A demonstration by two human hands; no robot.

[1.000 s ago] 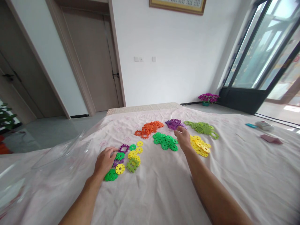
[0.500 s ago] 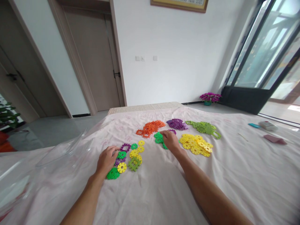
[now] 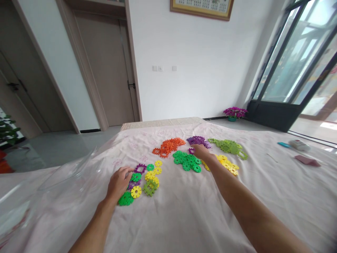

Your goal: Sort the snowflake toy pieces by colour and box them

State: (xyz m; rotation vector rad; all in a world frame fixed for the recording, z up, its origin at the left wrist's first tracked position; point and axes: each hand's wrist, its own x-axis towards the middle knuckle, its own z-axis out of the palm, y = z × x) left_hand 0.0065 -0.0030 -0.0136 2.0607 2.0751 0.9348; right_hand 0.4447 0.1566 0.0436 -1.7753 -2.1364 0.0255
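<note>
My left hand rests at the left cluster, its fingers loosely spread beside a purple square frame piece and green notched discs. Also in that cluster are a yellow disc, more yellow discs and an olive-green square piece. Farther right, my right hand reaches to the near edge of the purple pile. Its fingers point left, just above a loose purple piece, and look slightly apart; contact is unclear. The green disc pile lies in front of it, and my forearm partly hides the yellow pile.
An orange pile and a light green pile lie toward the back of the cloth-covered table. Clear plastic containers stand at left. A pink cloth and a blue item lie at right.
My right hand has moved right and away from me, from the green discs to the purple pile, uncovering the green pile. My left hand stays at its cluster. The view has tilted slightly upward.
</note>
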